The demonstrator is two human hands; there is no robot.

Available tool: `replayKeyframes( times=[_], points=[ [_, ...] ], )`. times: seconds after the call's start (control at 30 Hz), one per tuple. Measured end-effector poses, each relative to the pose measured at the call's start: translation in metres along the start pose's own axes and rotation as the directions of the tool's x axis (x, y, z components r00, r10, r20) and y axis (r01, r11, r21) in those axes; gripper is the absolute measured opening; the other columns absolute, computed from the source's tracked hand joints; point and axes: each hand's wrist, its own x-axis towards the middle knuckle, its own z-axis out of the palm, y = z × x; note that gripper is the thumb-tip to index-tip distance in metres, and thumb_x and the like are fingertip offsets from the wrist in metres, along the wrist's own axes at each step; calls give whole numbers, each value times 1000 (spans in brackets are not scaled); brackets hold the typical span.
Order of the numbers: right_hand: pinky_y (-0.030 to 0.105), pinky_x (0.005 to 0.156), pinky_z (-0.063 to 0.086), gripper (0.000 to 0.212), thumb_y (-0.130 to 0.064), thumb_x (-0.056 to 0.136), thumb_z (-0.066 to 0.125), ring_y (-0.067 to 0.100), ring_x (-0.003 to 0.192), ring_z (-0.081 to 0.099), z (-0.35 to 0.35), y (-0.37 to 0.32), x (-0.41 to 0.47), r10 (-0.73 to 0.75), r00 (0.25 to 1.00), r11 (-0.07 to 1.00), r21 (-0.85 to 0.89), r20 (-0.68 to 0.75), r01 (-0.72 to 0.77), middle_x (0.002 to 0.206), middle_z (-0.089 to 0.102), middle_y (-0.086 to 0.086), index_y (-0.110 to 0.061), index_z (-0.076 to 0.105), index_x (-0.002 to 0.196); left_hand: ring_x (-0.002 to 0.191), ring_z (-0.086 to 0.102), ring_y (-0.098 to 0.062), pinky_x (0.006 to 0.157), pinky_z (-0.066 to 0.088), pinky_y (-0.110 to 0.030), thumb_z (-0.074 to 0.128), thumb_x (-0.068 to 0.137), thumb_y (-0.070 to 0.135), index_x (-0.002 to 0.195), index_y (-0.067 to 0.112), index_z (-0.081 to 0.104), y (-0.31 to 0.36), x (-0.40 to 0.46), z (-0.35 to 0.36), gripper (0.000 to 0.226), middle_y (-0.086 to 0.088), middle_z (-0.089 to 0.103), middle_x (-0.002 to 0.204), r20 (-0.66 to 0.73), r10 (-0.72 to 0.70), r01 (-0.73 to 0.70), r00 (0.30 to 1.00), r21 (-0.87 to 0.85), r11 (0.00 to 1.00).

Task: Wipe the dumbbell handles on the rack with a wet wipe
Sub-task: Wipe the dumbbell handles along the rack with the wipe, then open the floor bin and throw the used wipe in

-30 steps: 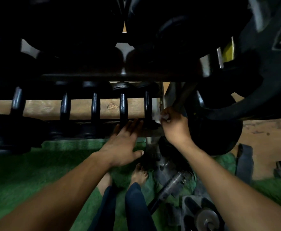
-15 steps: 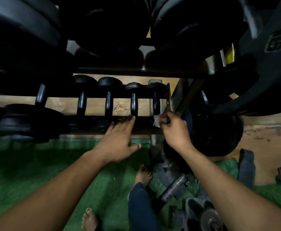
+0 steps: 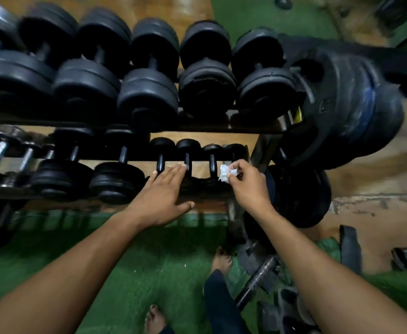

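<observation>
Crumpled white wet wipe [image 3: 224, 173] (bunched) pinched in right hand [image 3: 247, 186].

Upper shelf: six large black dumbbells [image 3: 207, 75]; lower shelf: at least nine smaller dumbbells [image 3: 115, 174], far left blurred; one white wipe [image 3: 225, 173]; two hands [image 3: 164, 198]; two bare feet [image 3: 221, 260].

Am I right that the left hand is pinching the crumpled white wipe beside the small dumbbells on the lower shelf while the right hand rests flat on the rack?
Not quite: the hands are swapped. In the head view the right hand pinches the crumpled white wipe beside the small dumbbells on the lower shelf, while the left hand rests flat, fingers straight, on the rack.
</observation>
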Motion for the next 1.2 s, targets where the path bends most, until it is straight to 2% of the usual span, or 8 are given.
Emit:
replayKeyframes(
  times=[0.47, 0.6, 0.7, 0.8, 0.83, 1.0, 1.07, 1.2],
  points=[
    [44, 75, 61, 12, -22, 97, 57, 9, 78, 69, -111, -170, -87, -189, 982, 975, 115, -27, 190, 108, 64, -6, -33, 62, 97, 157, -5, -13, 127, -2, -43, 51, 97, 62, 164, 18, -3, 27, -150, -169, 97, 4, -4, 172, -197, -41, 47, 979, 25, 999],
    [46, 73, 62, 18, -19, 96, 57, 19, 76, 72, -135, -213, -94, -260, 966, 960, 108, -12, 259, 101, 68, -4, -34, 67, 101, 157, -6, -12, 126, -3, -43, 51, 96, 63, 164, 21, -3, 23, -173, -212, 96, 6, -6, 171, -250, -53, 71, 967, 64, 995],
    [33, 65, 59, 26, -13, 94, 57, 22, 73, 70, -155, -252, -94, -330, 943, 940, 76, -45, 332, 88, 71, -1, -31, 72, 105, 157, -6, -13, 126, -3, -45, 49, 96, 65, 164, 23, -2, 16, -188, -250, 95, 7, -7, 171, -300, -61, 104, 952, 128, 986],
    [17, 43, 37, 27, -12, 94, 58, 16, 54, 57, -178, -289, -92, -385, 919, 921, 34, -82, 389, 75, 66, -3, -26, 74, 111, 157, -6, -13, 127, -2, -45, 48, 96, 66, 164, 25, -3, 7, -203, -290, 94, 8, -8, 171, -347, -72, 134, 935, 156, 979],
    [17, 44, 35, 27, -14, 94, 59, 13, 52, 53, -185, -302, -91, -404, 909, 913, 22, -104, 408, 73, 65, -3, -25, 74, 112, 157, -6, -13, 127, -3, -45, 48, 96, 66, 164, 25, -3, 5, -208, -303, 94, 8, -8, 171, -363, -74, 141, 929, 164, 976],
    [27, 81, 51, 29, -18, 87, 67, 18, 97, 70, -212, -362, -91, -499, 851, 861, 16, -164, 508, 112, 74, 4, -22, 76, 114, 157, -4, -14, 127, -2, -45, 49, 97, 64, 164, 23, 0, -2, -234, -366, 93, 6, -4, 172, -442, -105, 220, 891, 217, 951],
    [34, 88, 55, 31, -21, 83, 72, 18, 99, 70, -219, -384, -90, -537, 825, 836, 18, -178, 548, 113, 74, 3, -23, 76, 114, 157, -4, -14, 127, -4, -45, 48, 98, 64, 164, 22, -1, -4, -243, -388, 93, 5, -6, 172, -453, -133, 259, 881, 228, 939],
    [29, 85, 53, 31, -16, 83, 75, 15, 95, 67, -226, -422, -83, -627, 753, 763, 36, -197, 645, 114, 72, 3, -17, 75, 115, 157, -3, -14, 127, -5, -46, 46, 98, 66, 164, 22, -1, -9, -263, -423, 93, 5, -5, 171, -494, -175, 324, 852, 232, 917]
  ],
)
